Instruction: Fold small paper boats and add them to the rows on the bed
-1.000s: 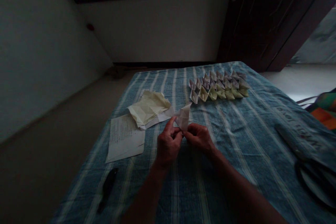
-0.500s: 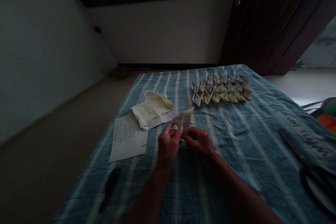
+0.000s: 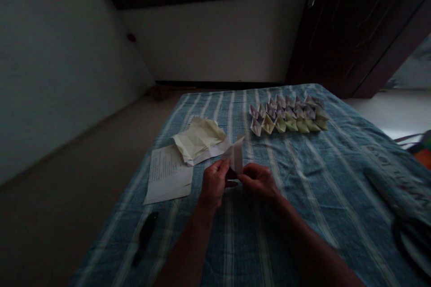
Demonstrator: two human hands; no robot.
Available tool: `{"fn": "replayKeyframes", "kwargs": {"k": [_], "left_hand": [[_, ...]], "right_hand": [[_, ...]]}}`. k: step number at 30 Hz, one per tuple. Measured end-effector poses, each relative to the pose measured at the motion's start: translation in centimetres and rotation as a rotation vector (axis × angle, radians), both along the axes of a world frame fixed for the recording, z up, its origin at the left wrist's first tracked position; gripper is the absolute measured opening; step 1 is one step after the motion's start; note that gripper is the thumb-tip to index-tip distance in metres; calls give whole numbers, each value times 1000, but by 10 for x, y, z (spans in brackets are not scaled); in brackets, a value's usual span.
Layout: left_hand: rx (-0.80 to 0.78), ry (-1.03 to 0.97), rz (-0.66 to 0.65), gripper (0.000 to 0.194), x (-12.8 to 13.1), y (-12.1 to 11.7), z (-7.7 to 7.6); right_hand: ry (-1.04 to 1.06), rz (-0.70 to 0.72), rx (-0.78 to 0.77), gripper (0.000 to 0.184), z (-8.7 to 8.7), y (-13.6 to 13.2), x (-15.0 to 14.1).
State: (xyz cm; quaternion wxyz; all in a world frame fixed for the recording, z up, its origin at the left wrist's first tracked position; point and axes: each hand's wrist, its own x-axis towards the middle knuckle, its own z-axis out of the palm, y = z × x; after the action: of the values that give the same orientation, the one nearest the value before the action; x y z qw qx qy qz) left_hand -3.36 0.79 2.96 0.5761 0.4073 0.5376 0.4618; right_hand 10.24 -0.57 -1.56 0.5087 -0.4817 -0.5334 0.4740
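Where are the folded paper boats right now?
In the head view, the folded paper boats lie on the far end of the blue striped cloth, beyond the right hand and right of the crumpled cream paper.

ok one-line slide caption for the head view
Left hand, right hand hold folded white paper near rows of paper boats on striped blue cloth

Lettering (image 3: 393,172) on the blue cloth (image 3: 333,197) and lines on the paper sheet (image 3: 166,175) are unreadably blurred.

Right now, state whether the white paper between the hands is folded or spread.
Folded: the white paper stands creased and narrow between the left hand and right hand.
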Motion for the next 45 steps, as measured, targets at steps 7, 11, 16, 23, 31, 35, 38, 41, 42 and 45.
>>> {"fn": "replayKeyframes", "kwargs": {"k": [7,11,16,23,31,35,38,41,42,45], "left_hand": [[-41,-65,-36,35,-1,1,-4],[-89,-123,-68,32,-2,1,-2],[-153,-184,-138,27,-3,1,-1],[-247,-243,-306,26,-5,2,-7],[-262,-188,-319,20,1,0,-8],[-156,-64,-269,44,4,-2,-2],[-32,148,-214,72,8,-5,-1],[133,404,-148,81,12,-7,-2],[185,468,-132,80,13,-9,-2],[324,566,-117,73,13,-12,-4]], "right_hand": [[87,-3,-72,23,4,0,6],[132,-79,-91,28,9,2,11],[243,-136,-90,28,10,5,15],[459,-152,-138,35,13,5,13],[321,-205,-126,18,12,6,11],[146,-267,-76,16,11,7,12],[-9,-283,-16,18,8,7,11],[-144,-303,38,20,5,6,7],[-170,-307,49,21,3,5,6],[-186,-295,65,25,2,4,3]]}}
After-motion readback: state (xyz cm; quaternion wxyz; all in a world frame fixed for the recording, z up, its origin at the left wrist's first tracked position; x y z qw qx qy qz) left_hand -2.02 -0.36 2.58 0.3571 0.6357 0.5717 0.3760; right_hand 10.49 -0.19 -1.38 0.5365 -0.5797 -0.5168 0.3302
